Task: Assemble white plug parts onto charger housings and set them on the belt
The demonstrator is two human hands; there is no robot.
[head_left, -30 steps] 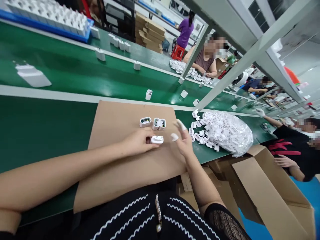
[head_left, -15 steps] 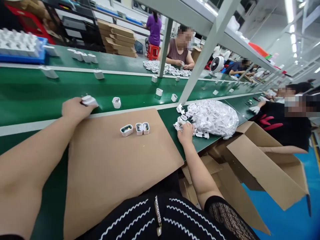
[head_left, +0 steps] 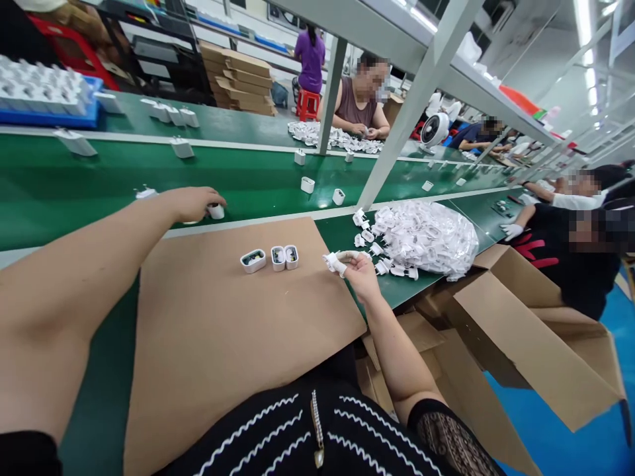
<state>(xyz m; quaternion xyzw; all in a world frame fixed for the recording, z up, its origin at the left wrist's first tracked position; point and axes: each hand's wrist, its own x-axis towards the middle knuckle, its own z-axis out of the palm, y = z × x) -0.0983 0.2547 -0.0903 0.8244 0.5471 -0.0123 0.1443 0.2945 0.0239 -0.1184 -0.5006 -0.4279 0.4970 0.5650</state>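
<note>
My left hand (head_left: 191,205) rests on the green conveyor belt (head_left: 99,165), its fingertips at a small white charger casing (head_left: 215,211). Just past my wrist lies another white casing (head_left: 146,194). My right hand (head_left: 360,274), with covers on its fingers, pinches a small white charger part (head_left: 331,263) above the belt's near side. Three open white casings (head_left: 253,261) with dark and green insides stand on a brown cardboard sheet (head_left: 223,344). Loose white parts (head_left: 367,238) lie next to my right hand.
A clear plastic bag of white parts (head_left: 426,238) lies on the belt. An open cardboard box (head_left: 526,337) stands below its right side. A steel shelf post (head_left: 401,125) rises beyond the belt. Co-workers sit along the line, one with a gloved hand (head_left: 510,230).
My left hand has moved right along the belt, leaving a white casing behind. My right hand has taken a white part from the loose pile and moved left.
</note>
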